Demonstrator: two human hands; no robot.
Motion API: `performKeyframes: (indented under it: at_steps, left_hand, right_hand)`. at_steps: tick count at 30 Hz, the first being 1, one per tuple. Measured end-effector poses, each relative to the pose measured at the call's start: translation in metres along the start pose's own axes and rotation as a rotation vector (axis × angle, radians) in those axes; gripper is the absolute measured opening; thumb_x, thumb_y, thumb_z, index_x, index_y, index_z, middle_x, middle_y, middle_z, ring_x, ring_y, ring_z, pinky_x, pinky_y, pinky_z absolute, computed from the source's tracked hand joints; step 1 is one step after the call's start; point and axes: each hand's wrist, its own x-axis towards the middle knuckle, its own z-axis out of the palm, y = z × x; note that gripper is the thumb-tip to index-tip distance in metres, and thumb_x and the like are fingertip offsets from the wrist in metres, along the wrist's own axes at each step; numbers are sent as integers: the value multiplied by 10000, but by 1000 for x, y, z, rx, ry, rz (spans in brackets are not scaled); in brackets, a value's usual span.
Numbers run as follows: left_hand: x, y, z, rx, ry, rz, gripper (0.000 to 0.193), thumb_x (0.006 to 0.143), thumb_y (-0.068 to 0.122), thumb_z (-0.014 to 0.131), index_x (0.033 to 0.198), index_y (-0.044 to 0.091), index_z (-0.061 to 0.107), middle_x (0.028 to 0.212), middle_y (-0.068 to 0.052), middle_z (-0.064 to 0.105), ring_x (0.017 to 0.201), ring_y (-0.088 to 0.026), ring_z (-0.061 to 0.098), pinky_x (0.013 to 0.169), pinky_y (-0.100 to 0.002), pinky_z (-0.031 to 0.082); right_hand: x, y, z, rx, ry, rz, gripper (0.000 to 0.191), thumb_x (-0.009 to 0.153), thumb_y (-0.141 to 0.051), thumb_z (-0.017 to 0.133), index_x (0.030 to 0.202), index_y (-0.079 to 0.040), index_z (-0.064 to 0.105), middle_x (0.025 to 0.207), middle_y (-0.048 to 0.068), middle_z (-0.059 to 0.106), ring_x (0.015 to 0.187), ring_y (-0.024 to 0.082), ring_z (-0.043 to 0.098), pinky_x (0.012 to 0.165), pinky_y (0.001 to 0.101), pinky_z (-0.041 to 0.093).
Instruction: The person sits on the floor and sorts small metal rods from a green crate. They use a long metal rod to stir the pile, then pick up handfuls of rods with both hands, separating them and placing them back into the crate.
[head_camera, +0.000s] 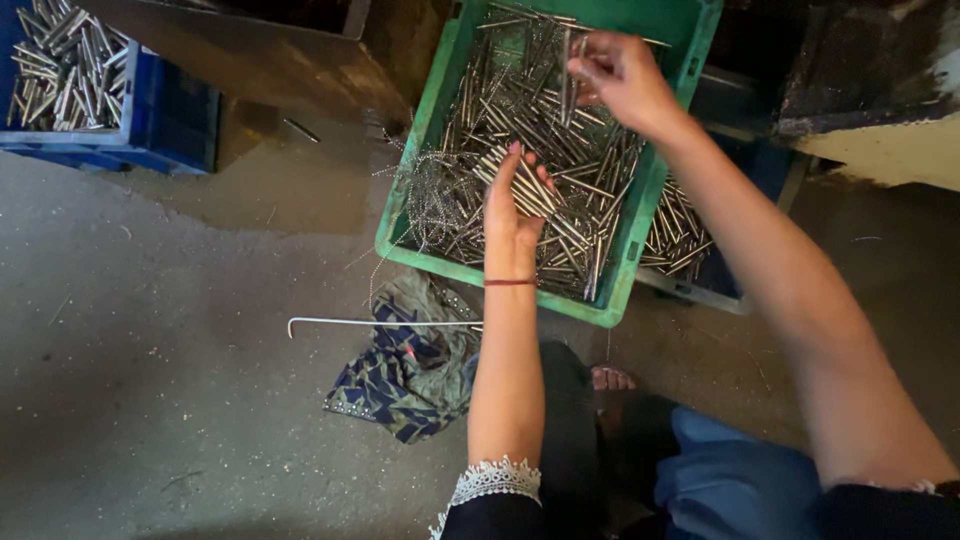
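A green plastic crate (405, 240) sits on the floor in front of me, filled with several thin metal rods (480, 110) and tangled metal swarf. My left hand (512, 205) reaches into the crate and grips a small bundle of rods (530, 185); a thin red band circles its wrist. My right hand (622, 75) is raised over the far part of the crate and pinches a few rods (568, 75) that hang upright from its fingers.
A blue crate (165, 125) of similar rods stands at the far left. Another bin of rods (680, 235) sits right of the green crate. A long hooked metal rod (380, 322) and a patterned cloth (405, 375) lie on the concrete floor. My foot (610, 378) shows below the crate.
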Motion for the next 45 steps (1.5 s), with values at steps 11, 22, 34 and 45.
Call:
performKeyframes:
  at_steps: [11,22,34,45]
  left_hand:
    - [-20,3,23,19,-79,-12,403,959,441,576,1138,80,602,927,-65,709,866,-199,707,776,-364,629]
    - [-6,-5,6,-119,15,-99,203,919,342,713,899,147,657,749,-8,665,630,-149,647,576,-301,584]
    - [-59,8,46,1426,-112,954,353,836,277,854,1044,78,650,811,-33,726,705,-164,697,837,-427,495]
    - [-54,5,38,1508,-101,1115,379,842,308,857,1059,79,646,814,-21,728,730,-199,714,1224,-545,316]
  right_hand:
    - [-24,-55,33,-486,-429,149,266,957,-159,697,1190,-33,699,1016,147,753,785,191,769,689,321,626]
    - [-5,6,-12,-608,1,-63,149,946,-149,783,1086,-102,789,1037,104,784,934,222,758,876,381,586]
    - [-11,52,-75,-1221,3,-290,73,936,-134,727,988,-101,768,986,190,716,989,390,691,840,511,560]
    - [49,59,-32,-1241,-60,113,335,842,-157,707,1112,40,732,1318,270,604,1253,467,504,996,575,456]
